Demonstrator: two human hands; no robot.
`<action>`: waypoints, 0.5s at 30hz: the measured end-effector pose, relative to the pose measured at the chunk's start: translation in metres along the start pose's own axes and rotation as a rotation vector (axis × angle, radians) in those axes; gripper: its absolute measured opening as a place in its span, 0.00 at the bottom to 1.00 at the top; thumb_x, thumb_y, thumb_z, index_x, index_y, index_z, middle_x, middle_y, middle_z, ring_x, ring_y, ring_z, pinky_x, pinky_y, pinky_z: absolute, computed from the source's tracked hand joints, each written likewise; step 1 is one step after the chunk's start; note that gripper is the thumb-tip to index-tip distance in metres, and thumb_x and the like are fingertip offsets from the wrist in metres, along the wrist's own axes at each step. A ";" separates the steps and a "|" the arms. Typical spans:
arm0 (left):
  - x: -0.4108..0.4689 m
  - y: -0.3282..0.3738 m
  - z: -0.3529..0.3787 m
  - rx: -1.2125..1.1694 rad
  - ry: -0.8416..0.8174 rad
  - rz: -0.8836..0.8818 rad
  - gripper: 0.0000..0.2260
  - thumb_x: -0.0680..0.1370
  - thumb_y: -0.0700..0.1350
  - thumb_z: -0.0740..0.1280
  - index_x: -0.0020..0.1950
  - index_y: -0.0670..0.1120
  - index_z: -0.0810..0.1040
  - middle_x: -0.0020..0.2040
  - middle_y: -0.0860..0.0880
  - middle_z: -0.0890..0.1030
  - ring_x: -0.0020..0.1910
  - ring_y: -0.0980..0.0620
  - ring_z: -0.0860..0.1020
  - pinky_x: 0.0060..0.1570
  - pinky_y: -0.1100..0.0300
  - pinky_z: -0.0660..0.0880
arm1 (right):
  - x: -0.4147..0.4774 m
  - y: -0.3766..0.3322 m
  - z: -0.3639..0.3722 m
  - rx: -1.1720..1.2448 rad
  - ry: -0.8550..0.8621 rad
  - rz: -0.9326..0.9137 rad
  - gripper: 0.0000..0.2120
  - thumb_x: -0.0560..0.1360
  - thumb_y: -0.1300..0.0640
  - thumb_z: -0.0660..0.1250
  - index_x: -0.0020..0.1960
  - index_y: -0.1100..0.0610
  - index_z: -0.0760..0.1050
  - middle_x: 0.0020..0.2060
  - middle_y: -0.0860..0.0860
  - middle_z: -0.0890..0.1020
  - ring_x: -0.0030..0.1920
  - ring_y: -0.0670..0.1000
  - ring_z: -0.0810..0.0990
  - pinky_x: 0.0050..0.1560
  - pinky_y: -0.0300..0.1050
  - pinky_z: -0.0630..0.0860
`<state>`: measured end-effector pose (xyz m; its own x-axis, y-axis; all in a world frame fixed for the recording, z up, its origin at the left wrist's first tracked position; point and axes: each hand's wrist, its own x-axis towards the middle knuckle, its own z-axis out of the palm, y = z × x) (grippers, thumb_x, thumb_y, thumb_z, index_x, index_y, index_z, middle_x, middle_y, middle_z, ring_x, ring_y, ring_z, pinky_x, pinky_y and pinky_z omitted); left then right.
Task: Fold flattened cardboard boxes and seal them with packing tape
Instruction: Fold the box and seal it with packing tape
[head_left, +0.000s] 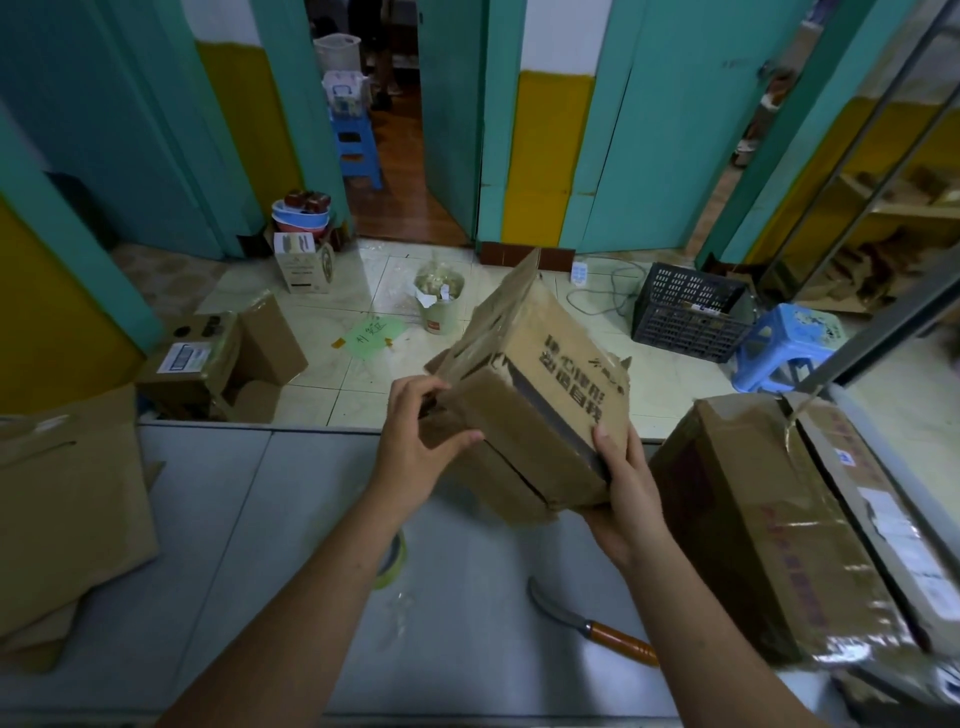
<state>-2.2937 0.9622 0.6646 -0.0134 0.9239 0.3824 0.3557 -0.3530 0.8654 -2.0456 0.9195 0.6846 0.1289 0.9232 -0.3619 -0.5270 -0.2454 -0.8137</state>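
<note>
A worn brown cardboard box is held in the air above the grey tabletop, tilted. Its long axis climbs from the near right corner to the far end, where a ragged flap juts up, and its black-printed face is turned up and rightward. The left grip curls around the creased flaps on the box's left side. The right grip clasps the near right corner, thumb on the printed face. A wooden-handled curved knife and a partly hidden tape roll lie on the tabletop nearby.
</note>
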 end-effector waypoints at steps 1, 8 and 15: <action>-0.001 -0.007 0.002 0.006 0.008 0.003 0.30 0.70 0.44 0.83 0.61 0.63 0.70 0.61 0.49 0.72 0.60 0.63 0.73 0.64 0.65 0.73 | 0.000 0.004 -0.002 0.005 0.014 -0.050 0.26 0.77 0.52 0.72 0.74 0.41 0.72 0.65 0.51 0.82 0.66 0.59 0.80 0.63 0.66 0.78; -0.003 -0.047 0.022 0.161 -0.087 -0.236 0.23 0.71 0.33 0.79 0.51 0.56 0.71 0.54 0.50 0.73 0.49 0.52 0.76 0.44 0.63 0.76 | 0.008 0.012 -0.027 -0.399 0.014 -0.280 0.41 0.71 0.63 0.79 0.78 0.47 0.65 0.66 0.49 0.81 0.67 0.53 0.80 0.61 0.57 0.82; -0.009 -0.062 0.051 0.262 -0.248 -0.280 0.11 0.86 0.53 0.60 0.55 0.47 0.77 0.52 0.43 0.82 0.50 0.47 0.82 0.51 0.56 0.79 | 0.022 0.034 -0.055 -0.749 0.093 -0.310 0.46 0.69 0.63 0.81 0.79 0.46 0.61 0.71 0.43 0.75 0.72 0.43 0.73 0.68 0.51 0.77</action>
<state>-2.2676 0.9838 0.5910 0.0705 0.9971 0.0287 0.5953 -0.0652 0.8008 -2.0142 0.9148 0.6241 0.2637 0.9613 -0.0796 0.2415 -0.1457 -0.9594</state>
